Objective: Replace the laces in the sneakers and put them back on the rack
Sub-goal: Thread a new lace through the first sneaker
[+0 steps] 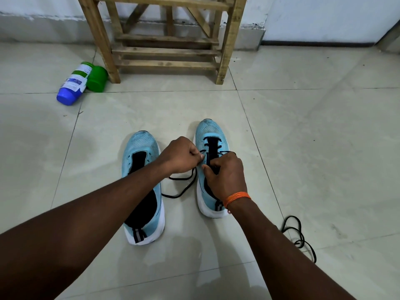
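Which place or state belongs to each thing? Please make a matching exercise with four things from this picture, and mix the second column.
Things
1. left sneaker
2. right sneaker
3. loose lace
4. bottle

Places or states
A. lies on its side beside a leg of the rack
B. shows no lace in its eyelets
C. partly laced; left hand and right hand pinch its threaded lace
D. coiled on the floor tiles, apart from both sneakers

Pairs: 1-B, 2-C, 3-D, 4-A
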